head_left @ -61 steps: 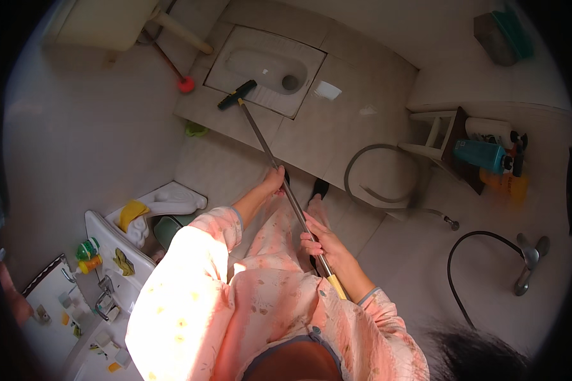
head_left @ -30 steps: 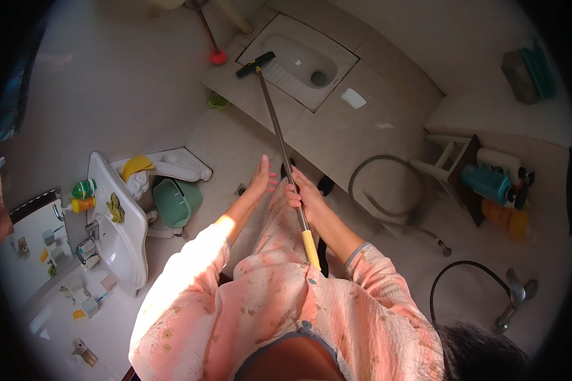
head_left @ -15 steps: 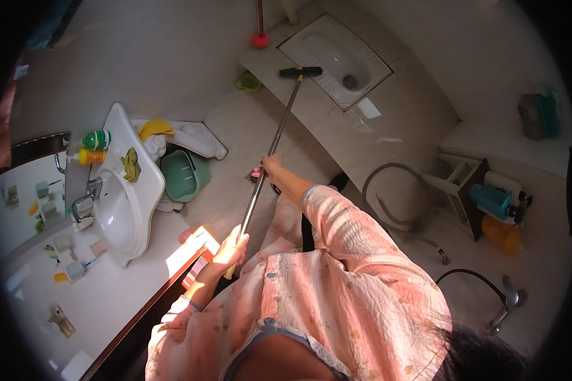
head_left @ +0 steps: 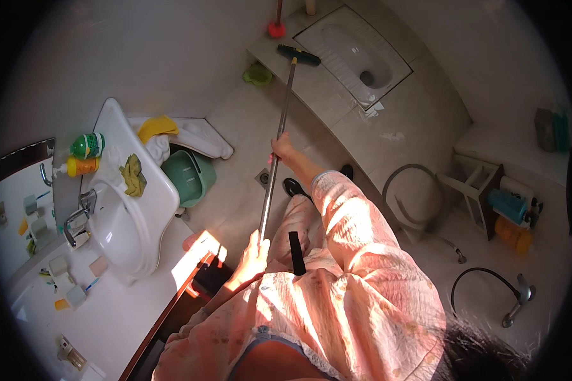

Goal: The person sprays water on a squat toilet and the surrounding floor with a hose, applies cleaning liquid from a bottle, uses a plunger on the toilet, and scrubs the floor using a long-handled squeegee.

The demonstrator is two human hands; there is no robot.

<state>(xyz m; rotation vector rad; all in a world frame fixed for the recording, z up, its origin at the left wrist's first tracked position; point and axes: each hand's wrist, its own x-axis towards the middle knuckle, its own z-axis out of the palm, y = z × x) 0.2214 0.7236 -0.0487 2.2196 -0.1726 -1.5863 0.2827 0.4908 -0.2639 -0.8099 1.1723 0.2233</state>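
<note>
Both my hands grip the metal pole of a long-handled floor brush (head_left: 280, 133). My right hand (head_left: 283, 148) is closed around the middle of the pole. Nearer my body, my left hand (head_left: 253, 259) wraps its lower part in a patch of sunlight. At the far end, the dark green brush head (head_left: 299, 54) lies on the raised tiled step (head_left: 337, 119), by the left edge of a white squat toilet (head_left: 353, 47). Below the brush head, a green bowl-like object (head_left: 257, 74) sits on the floor beside the step.
A white washbasin (head_left: 165, 190) with a rag (head_left: 133, 175) and bottles is at left. Beside it stands a green bucket (head_left: 190, 178). A red-headed plunger (head_left: 276, 29) leans at the back. Right are a grey hose (head_left: 388, 184), a small rack (head_left: 470, 178) and a shower head (head_left: 525, 289).
The brush head has slid left and farther away relative to the squat toilet, and has turned slightly. My hands moved with the pole. The whole view has shifted a little.
</note>
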